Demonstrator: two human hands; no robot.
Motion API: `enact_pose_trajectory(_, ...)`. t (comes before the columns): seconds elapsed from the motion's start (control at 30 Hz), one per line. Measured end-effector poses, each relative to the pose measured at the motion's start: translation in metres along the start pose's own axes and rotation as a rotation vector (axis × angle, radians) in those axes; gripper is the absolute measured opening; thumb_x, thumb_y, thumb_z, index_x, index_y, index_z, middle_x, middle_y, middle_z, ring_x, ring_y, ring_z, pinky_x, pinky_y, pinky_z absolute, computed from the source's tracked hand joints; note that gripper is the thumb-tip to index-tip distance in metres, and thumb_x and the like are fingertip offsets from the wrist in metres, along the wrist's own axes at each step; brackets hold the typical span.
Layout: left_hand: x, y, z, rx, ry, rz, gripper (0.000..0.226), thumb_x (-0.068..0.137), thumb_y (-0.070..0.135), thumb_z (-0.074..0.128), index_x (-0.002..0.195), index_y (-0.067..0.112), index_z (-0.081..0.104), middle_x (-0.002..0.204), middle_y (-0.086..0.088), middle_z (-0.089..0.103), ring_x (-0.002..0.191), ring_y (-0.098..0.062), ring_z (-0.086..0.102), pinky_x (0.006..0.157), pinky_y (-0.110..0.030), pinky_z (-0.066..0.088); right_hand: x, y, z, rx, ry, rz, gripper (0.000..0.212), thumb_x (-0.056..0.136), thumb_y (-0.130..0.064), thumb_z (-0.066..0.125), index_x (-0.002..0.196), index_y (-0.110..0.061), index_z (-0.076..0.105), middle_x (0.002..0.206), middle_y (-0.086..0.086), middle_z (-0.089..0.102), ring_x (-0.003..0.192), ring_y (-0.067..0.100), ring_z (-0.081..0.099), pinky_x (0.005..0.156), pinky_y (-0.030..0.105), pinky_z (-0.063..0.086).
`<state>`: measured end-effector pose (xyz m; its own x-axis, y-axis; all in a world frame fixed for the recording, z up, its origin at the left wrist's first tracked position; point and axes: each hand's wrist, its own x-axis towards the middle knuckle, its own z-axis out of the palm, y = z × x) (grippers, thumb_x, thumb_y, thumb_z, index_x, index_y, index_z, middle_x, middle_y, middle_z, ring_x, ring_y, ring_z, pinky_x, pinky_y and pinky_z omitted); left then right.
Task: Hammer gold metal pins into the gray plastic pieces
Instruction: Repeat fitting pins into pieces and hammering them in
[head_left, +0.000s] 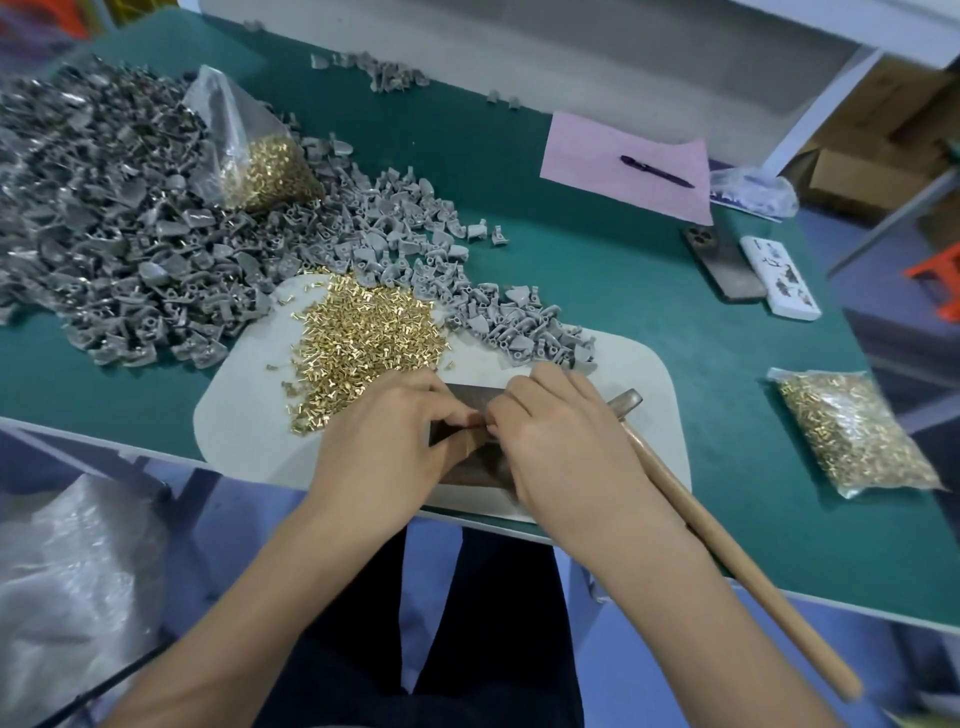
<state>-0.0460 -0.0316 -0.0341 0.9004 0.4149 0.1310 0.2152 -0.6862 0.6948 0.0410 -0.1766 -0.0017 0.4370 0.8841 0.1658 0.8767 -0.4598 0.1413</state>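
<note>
While both hands, left hand (395, 431) and right hand (561, 436), pinch something small together over the dark metal block (467, 467), the hammer (691, 499) lies idle beside it, with heaps of gold pins (358, 332) and gray pieces (130, 218) left.

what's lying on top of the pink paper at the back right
A dark pen lies diagonally on the pink paper. Nothing else shows on it; whatever is beneath the sheet is covered.
</note>
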Motion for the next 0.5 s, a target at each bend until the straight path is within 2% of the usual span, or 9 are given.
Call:
enact_pose_trajectory(0.1,-0.001,-0.001,0.000,0.002,0.002,0.001,0.005,0.084,0.044,0.077,0.086,0.039,0.076,0.088,0.020,0.062,0.094,-0.005,0.050,0.072,-0.035,0.049,0.002,0.001,0.000,0.039,-0.056,-0.016,0.010,0.081,-0.012,0.075,0.088,-0.015,0.069,0.088,0.004,0.065,0.091,0.028,0.059,0.084,0.036,0.046)
enact_pose_trajectory(0.13,-0.001,-0.001,0.000,-0.006,0.009,-0.003,0.005,0.084,0.043,0.077,0.088,0.040,0.077,0.088,0.020,0.062,0.094,-0.004,0.050,0.072,-0.033,0.048,0.002,0.003,0.001,0.113,-0.068,0.000,0.003,0.088,-0.011,0.069,0.091,-0.013,0.069,0.089,0.005,0.065,0.092,0.029,0.058,0.086,0.038,0.047)
enact_pose_trajectory(0.17,-0.001,-0.001,0.001,-0.014,0.015,-0.008,0.006,0.084,0.041,0.078,0.089,0.040,0.077,0.089,0.021,0.062,0.093,-0.002,0.049,0.071,-0.031,0.047,0.001,0.005,0.002,0.206,-0.059,0.035,0.006,0.093,-0.010,0.064,0.091,-0.011,0.069,0.089,0.006,0.065,0.091,0.030,0.057,0.086,0.040,0.047)
enact_pose_trajectory(0.23,-0.001,-0.002,0.001,-0.021,0.017,-0.010,0.007,0.085,0.040,0.077,0.092,0.042,0.077,0.089,0.023,0.061,0.093,0.000,0.047,0.068,-0.024,0.043,-0.003,0.007,0.007,0.397,0.010,0.117,0.007,0.092,-0.005,0.065,0.087,-0.008,0.070,0.085,0.007,0.065,0.086,0.029,0.055,0.083,0.039,0.045)
enact_pose_trajectory(0.33,-0.001,-0.003,0.000,-0.012,0.013,0.001,0.008,0.085,0.046,0.073,0.093,0.044,0.076,0.087,0.024,0.060,0.092,0.000,0.047,0.065,-0.019,0.038,-0.008,0.004,0.015,0.565,0.088,0.229,0.009,0.087,-0.001,0.069,0.084,-0.010,0.070,0.079,-0.003,0.061,0.081,0.022,0.053,0.077,0.027,0.039)
enact_pose_trajectory(0.43,-0.002,-0.003,0.001,-0.011,0.014,0.006,0.009,0.085,0.047,0.073,0.093,0.043,0.076,0.087,0.024,0.060,0.092,-0.001,0.048,0.066,-0.021,0.041,-0.009,0.004,0.019,0.562,0.108,0.285,0.011,0.086,-0.005,0.072,0.084,-0.016,0.072,0.076,-0.012,0.056,0.079,0.014,0.048,0.072,0.020,0.031)
enact_pose_trajectory(0.5,-0.002,-0.002,0.001,0.000,0.015,0.017,0.009,0.085,0.047,0.073,0.093,0.044,0.076,0.087,0.024,0.060,0.092,0.000,0.047,0.064,-0.019,0.038,-0.010,0.004,0.021,0.561,0.129,0.283,0.010,0.089,-0.011,0.072,0.087,-0.020,0.074,0.078,-0.014,0.061,0.079,0.011,0.049,0.073,0.022,0.034)
